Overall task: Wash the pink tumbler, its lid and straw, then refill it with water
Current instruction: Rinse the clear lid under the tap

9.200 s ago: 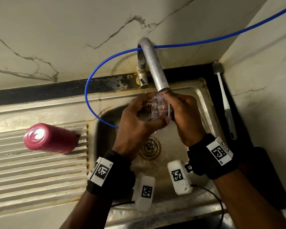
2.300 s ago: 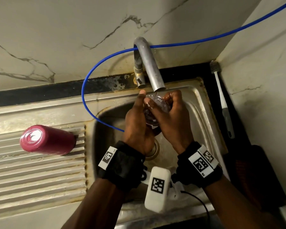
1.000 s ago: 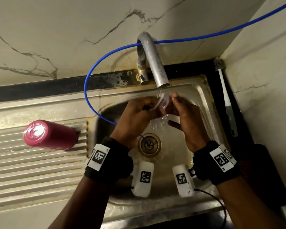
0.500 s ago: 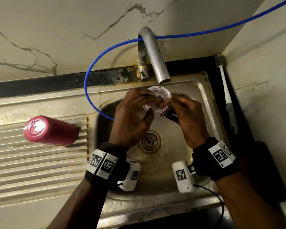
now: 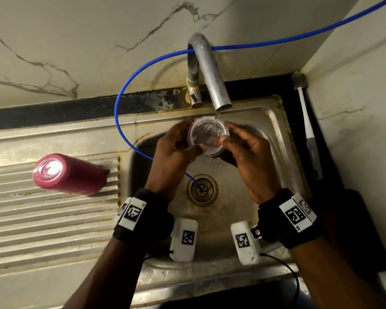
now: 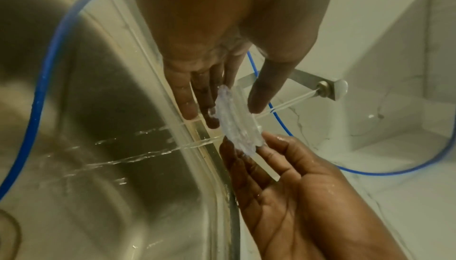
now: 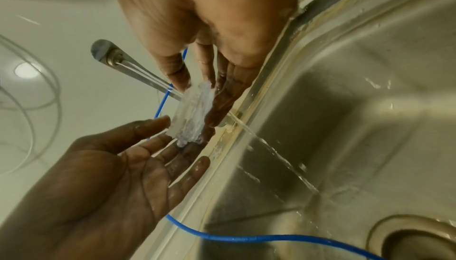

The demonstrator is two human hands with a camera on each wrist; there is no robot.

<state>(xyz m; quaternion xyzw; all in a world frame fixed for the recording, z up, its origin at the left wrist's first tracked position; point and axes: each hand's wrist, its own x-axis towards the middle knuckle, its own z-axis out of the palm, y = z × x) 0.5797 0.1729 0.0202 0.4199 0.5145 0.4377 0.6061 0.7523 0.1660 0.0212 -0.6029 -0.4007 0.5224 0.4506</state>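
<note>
Lid-rinse step in hand: clear round plastic lid (image 5: 208,136) pinched at its rim by both hands, left hand (image 5: 173,152) & right hand (image 5: 250,156), under steel tap (image 5: 212,72) stream. Pink metal tumbler (image 5: 69,173) lies on draining board. Next, prob.: lid set aside, straw found.

In the head view the lid (image 5: 208,136) sits at frame centre under the tap (image 5: 212,74), between the left hand (image 5: 174,152) and right hand (image 5: 250,157), above the sink (image 5: 276,121) drain (image 5: 202,190). The tumbler (image 5: 68,174) lies at left on the draining surface (image 5: 42,219); a brush (image 5: 308,128) lies at right.
</note>
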